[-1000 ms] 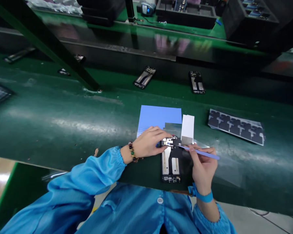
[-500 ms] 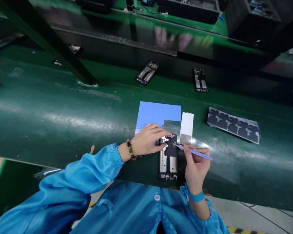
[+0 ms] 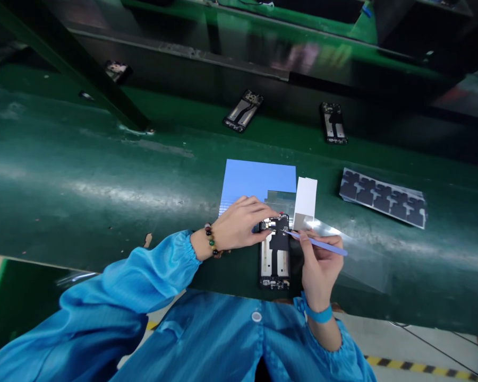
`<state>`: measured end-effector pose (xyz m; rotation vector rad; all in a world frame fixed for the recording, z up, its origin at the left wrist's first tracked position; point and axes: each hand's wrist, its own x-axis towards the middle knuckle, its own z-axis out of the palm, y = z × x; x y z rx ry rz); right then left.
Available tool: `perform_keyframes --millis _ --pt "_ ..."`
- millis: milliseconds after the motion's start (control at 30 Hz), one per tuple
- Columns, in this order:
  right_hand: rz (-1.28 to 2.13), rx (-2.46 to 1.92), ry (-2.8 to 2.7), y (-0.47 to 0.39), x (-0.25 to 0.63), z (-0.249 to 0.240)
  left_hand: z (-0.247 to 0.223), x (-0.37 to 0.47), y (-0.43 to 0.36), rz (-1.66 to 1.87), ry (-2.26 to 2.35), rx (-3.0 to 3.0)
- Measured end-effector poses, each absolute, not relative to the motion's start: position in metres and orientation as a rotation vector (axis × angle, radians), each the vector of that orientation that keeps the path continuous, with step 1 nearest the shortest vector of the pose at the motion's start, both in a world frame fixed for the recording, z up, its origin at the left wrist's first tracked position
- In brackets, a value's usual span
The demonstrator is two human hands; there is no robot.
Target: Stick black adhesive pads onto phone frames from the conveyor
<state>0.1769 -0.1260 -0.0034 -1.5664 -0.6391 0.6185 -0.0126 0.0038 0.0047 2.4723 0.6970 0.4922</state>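
Observation:
An opened phone (image 3: 279,265) lies at the bench's near edge, its bare inside facing up and a black sheet over much of its upper half. My left hand (image 3: 242,224) grips the phone's top end, thumb and index finger bent over it. Between the thumb and fingers of my right hand (image 3: 322,268) is a pair of purple tweezers (image 3: 327,246). Their tip meets the black sheet near the phone's upper right side. Whether the tip pinches anything is too small to tell.
Behind the phone lie a blue sheet (image 3: 258,178) and a white strip (image 3: 306,195). A stack of black die-cut stickers (image 3: 382,197) sits to the right. Two more opened phones (image 3: 244,111) (image 3: 334,123) rest farther back. A green post (image 3: 115,98) rises at the left.
The view has shifted slightly, so the bench appears a little higher. My hands, the phone and the tweezers keep nearly the same arrangement.

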Motion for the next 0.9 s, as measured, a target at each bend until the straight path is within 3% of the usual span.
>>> perform_keyframes --millis 400,600,900 --pt "0.608 -1.535 -0.668 -0.127 0.177 -0.004 0.014 -0.012 0.000 0.324 0.636 2.701" --pt "0.405 -1.567 -0.638 -0.135 0.214 0.004 0.018 -0.009 -0.008 0.224 0.670 2.815" --pt "0.327 -1.550 -0.508 -0.133 0.249 -0.018 0.001 -0.034 -0.103 0.252 0.309 2.802"
